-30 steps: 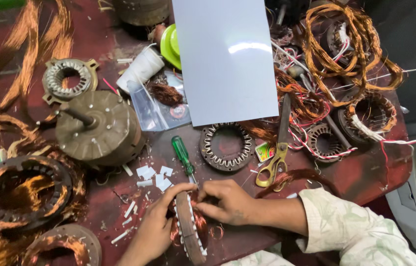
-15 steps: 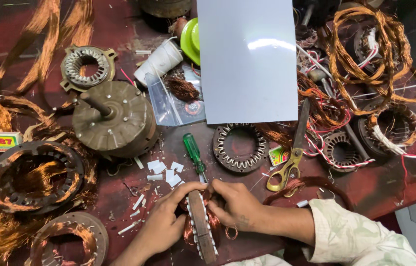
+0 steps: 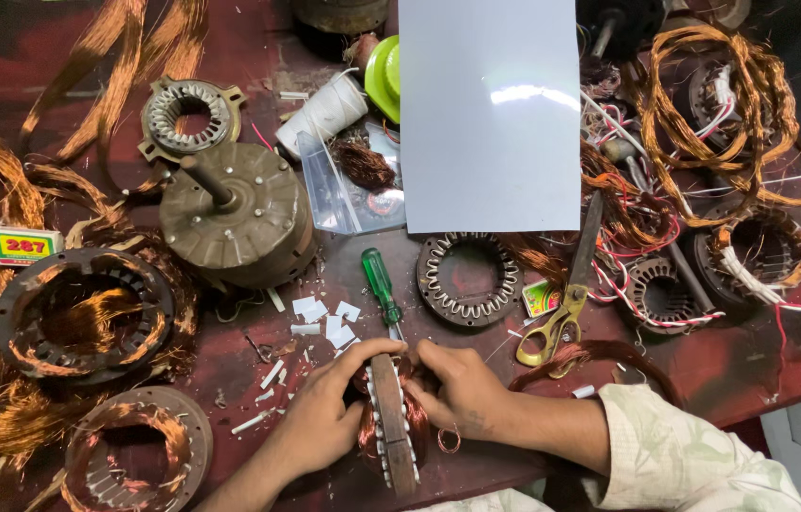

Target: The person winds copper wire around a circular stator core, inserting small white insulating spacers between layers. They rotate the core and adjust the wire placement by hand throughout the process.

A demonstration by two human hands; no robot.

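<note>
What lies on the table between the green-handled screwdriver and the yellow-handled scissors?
In the head view, an empty stator ring lies between the green-handled screwdriver and the yellow-handled scissors.

The stator (image 3: 391,431) held near the front is dull grey metal wound with shiny copper wire. The screwdriver (image 3: 381,284) has a glossy green plastic handle. Far off, the white sheet (image 3: 491,114) looks smooth and glossy. The table (image 3: 751,365) is worn, matt red.
</note>
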